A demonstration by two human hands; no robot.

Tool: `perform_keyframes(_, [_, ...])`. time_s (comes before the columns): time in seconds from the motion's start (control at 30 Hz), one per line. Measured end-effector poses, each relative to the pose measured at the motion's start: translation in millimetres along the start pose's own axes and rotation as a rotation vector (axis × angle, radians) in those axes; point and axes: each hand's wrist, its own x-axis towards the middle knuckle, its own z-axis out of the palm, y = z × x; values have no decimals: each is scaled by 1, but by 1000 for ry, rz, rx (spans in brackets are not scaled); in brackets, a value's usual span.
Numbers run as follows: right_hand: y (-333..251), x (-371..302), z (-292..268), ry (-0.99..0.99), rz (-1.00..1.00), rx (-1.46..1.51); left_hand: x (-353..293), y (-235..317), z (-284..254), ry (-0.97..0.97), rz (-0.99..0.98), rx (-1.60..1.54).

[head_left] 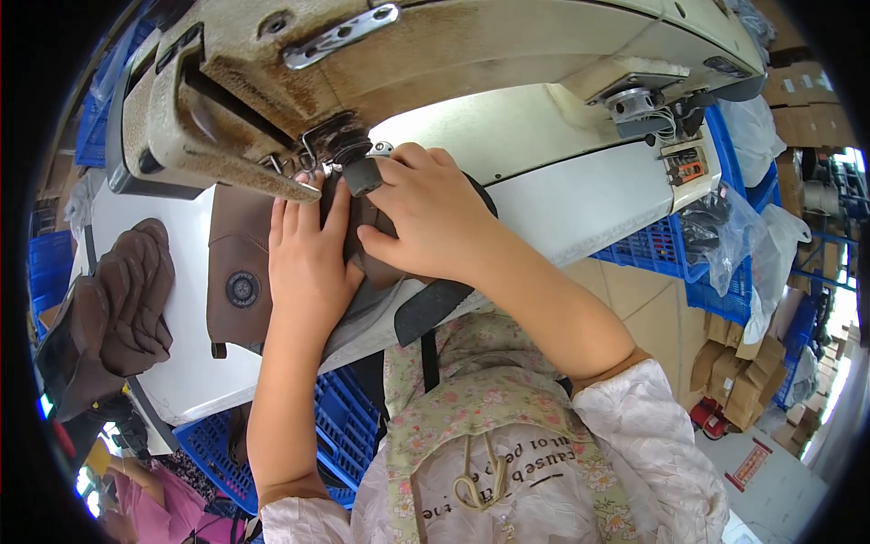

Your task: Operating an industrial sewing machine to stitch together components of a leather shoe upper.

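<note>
A brown leather bag piece [237, 258] with a round dark badge lies on the white sewing table, partly under the sewing machine head [236, 109]. My left hand [310, 258] rests flat on it, fingers stretched toward the needle area. On the right, my right hand [430, 218] is bent around the leather beside the dark round knob [362, 175], its thumb on the near side. The knob and machine parts hide some fingertips and the needle. A black strap end [430, 310] hangs over the table's near edge.
Several stacked brown leather pieces [127, 304] lie at the table's left. Blue crates [222, 453] stand below, and another blue crate [648, 245] with plastic bags stands at right. Cardboard boxes [739, 376] sit on the right floor. A person in pink [172, 503] is at lower left.
</note>
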Motion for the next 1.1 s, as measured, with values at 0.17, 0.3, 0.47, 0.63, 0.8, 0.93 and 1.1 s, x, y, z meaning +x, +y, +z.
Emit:
perform_keyframes(0.17, [2,-1,-1,-40,-6,-49,2,2,-2,-24,-2,-14])
perform_keyframes(0.3, [2,-1,-1,-23,-11,-47,2,3,-3,-38,-17,-13])
perform_keyframes(0.47, [-1,-1,-1,-5,-6,4,2,3,-3,11,3,28])
perform_keyframes(0.63, [1,-1,0,-29,-13,-43,2,2,-2,-5,2,14])
perform_keyframes(0.8, [1,-2,-2,-37,-6,-66,2,4,-3,-17,-16,-8])
perform_keyframes(0.93, [3,0,-5,-52,8,-4,-1,0,0,16,-33,-71])
perform_keyframes(1.1, [11,-4,-13,-73,-11,147,0,0,-8,-2,-23,-88])
